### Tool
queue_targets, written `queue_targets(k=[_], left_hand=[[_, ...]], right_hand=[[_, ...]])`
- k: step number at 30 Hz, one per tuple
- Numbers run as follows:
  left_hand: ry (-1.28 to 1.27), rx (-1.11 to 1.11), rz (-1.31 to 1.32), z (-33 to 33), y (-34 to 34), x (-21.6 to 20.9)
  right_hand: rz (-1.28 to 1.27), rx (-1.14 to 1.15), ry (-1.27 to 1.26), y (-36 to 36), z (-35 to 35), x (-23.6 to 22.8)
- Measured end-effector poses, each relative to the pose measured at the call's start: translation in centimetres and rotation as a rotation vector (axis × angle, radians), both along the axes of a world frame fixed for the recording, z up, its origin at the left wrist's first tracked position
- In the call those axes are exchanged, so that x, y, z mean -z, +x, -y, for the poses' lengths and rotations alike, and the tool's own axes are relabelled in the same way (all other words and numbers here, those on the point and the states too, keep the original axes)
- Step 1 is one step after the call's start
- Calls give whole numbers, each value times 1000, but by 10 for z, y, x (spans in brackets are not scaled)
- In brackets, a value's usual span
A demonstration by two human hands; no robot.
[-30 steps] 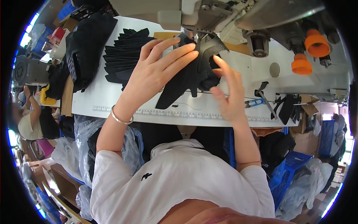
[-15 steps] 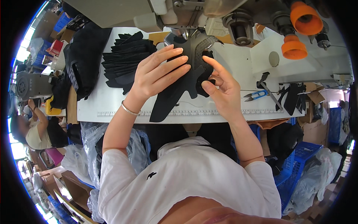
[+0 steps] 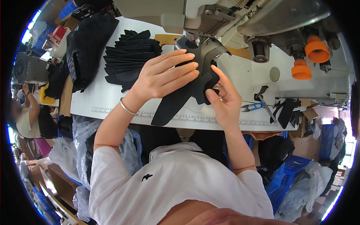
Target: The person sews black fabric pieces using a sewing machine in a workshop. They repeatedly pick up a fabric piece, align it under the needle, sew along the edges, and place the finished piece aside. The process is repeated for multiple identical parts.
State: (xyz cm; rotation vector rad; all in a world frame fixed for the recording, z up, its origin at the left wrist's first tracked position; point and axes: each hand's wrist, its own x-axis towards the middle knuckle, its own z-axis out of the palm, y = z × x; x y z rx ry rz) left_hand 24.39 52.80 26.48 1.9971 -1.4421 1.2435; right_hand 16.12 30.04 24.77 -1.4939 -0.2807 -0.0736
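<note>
Indoors, fabric (image 3: 170, 107) on white table (image 3: 90, 92), crates (image 3: 296, 162) alongside

- Left hand (image 3: 159, 77): covers part of the black piece (image 3: 172, 103).
- Right hand (image 3: 227, 108): hides more of it.
- Machine (image 3: 213, 18): cut off at the top.
- Ruler (image 3: 191, 118): marks too small for me to read from here.
- Person (image 3: 29, 122), far left: blurred.

Bright light covers the white table (image 3: 93, 88), with side glare and fisheye-bent edges

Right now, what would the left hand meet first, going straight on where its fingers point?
The left hand would probably meet the curved grey strip first, though depth is unclear.
</note>
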Motion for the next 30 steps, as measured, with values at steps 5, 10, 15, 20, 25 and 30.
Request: queue_targets(k=[5, 10, 15, 20, 25, 30], left_hand=[[7, 8, -13, -1, -1, -6], [5, 37, -26, -6, 1, -7], [8, 41, -9, -5, 3, -9], [12, 33, 0, -4, 4, -9], [4, 29, 1, -4, 6, -11], [4, 17, -18, -2, 8, -14]], right_hand=[[18, 27, -67, -2, -1, 1], [98, 110, -159, -6, -10, 7], [145, 125, -215, -2, -7, 6], [125, 96, -184, -1, -9, -7], [123, 81, -153, 3, -7, -7], [105, 86, -143, 8, -6, -13]])
